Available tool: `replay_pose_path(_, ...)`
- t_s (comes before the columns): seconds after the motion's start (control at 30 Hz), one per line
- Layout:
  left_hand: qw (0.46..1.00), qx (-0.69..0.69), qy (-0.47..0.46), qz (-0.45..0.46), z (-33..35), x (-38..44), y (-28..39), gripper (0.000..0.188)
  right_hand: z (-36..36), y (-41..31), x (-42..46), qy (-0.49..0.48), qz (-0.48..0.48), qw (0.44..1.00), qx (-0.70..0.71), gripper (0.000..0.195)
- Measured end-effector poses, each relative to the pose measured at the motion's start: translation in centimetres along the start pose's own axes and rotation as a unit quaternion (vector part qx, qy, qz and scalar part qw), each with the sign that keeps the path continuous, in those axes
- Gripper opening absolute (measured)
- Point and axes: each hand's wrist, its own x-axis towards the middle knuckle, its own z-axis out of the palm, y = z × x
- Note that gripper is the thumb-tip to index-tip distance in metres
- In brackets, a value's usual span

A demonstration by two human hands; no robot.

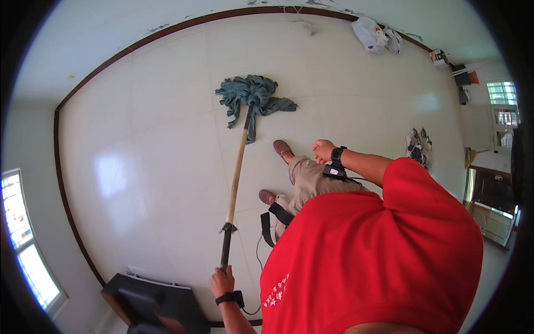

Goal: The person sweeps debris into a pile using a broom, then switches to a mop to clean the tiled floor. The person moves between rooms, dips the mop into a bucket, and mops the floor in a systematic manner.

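A mop with blue-green cloth strips (251, 94) lies with its head spread on the pale tiled floor. Its wooden handle (237, 177), dark at both ends, runs down the picture to my left hand (221, 282), which grips the dark upper end. My right hand (323, 151) is held above my right thigh, its fingers loosely curled with nothing seen in them. Each wrist wears a black strap with a small device; a cable shows at each. My feet, in brown woven shoes (282, 148), stand just beside the mop's strips, on the side nearer my body.
White plastic bags (370, 36) and a bundle of cord (309, 28) lie by the far wall. A black piece of furniture (158, 302) stands at the lower left. More bagged things (419, 148) sit on the floor at the right, with a wooden cabinet (489, 221) beyond. A cable hangs near my legs.
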Motion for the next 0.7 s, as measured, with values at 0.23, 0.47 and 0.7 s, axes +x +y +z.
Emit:
replay_pose_path(0.23, 0.997, -0.027, -0.009, 0.07, -5.4, 12.2, 6.6, 0.053, 0.0, 4.3, -1.8, 0.057, -0.018, 0.994, 0.094, 0.019)
replay_pose_path(0.47, 0.988, -0.061, -0.004, 0.144, -9.0, 23.6, 16.8, 0.06, 0.4, 9.1, -6.1, 0.087, 0.105, 0.979, 0.15, 0.023)
replay_pose_path(0.7, 0.977, -0.158, -0.054, 0.132, -16.8, 31.7, 28.6, 0.06, 1.0, 10.5, -8.4, 0.114, 0.097, 0.958, 0.245, 0.03)
